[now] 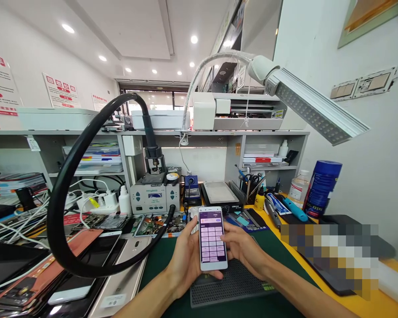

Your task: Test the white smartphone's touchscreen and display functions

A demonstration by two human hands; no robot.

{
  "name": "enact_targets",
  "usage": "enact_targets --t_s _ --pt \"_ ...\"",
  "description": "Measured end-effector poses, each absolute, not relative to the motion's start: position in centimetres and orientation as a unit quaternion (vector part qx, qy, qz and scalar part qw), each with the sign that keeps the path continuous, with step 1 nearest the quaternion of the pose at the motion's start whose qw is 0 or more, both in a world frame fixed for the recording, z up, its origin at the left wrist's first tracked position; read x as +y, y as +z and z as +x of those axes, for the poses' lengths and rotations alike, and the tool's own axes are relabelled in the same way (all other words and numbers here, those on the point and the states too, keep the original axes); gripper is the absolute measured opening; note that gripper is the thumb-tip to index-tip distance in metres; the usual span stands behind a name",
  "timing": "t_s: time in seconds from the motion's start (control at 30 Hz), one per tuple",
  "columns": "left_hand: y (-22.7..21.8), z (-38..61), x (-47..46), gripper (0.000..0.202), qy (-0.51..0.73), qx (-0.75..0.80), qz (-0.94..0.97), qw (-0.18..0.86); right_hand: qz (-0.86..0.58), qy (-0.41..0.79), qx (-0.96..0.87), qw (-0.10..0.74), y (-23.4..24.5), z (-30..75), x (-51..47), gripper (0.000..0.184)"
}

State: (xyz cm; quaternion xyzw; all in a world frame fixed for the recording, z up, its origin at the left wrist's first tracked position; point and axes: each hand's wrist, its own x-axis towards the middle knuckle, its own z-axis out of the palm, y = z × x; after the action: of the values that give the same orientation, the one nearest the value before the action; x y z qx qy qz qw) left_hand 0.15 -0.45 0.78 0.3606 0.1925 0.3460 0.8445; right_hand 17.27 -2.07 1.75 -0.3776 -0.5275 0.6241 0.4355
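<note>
A white smartphone (213, 240) stands tilted toward me in the middle of the view, its screen lit with a grid of pale tiles on dark purple. My left hand (185, 254) is closed round it, with the thumb along the left edge and the other fingers behind and below. At the phone's right edge is my right hand (247, 249), its fingers bent and apart, one fingertip over the screen's right side. Whether that fingertip presses the glass, I cannot tell. Below the phone lies a dark perforated pad (227, 285) on the green mat (166, 265).
A thick black hose (58, 194) loops at left from the grey rework station (154, 198). Phones and a gold back cover (122, 274) lie at left. Behind are a tray of circuit boards (159, 224) and a flat heating plate (220, 194). A lamp (318, 104) hangs at upper right.
</note>
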Motion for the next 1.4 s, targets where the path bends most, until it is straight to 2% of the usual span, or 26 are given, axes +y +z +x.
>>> enact_targets --t_s 0.3,0.8,1.07,1.27,1.4 --pt "0.66 0.11 -0.30 0.063 0.343 0.186 0.363 0.846 -0.394 0.605 -0.538 0.436 1.62 17.07 -1.96 0.046" --pt "1.01 0.03 -0.65 0.066 0.345 0.201 0.365 0.841 -0.387 0.603 -0.548 0.433 1.80 17.14 -2.11 0.039" --pt "1.06 -0.02 -0.51 0.068 0.342 0.198 0.367 0.842 -0.372 0.618 -0.536 0.439 1.74 17.15 -2.12 0.045" --pt "0.83 -0.07 -0.42 0.069 0.333 0.194 0.371 0.845 -0.394 0.601 -0.546 0.430 1.72 17.14 -2.08 0.035" --pt "0.82 -0.04 -0.41 0.067 0.331 0.184 0.364 0.851 -0.395 0.603 -0.544 0.429 1.87 17.10 -2.12 0.035"
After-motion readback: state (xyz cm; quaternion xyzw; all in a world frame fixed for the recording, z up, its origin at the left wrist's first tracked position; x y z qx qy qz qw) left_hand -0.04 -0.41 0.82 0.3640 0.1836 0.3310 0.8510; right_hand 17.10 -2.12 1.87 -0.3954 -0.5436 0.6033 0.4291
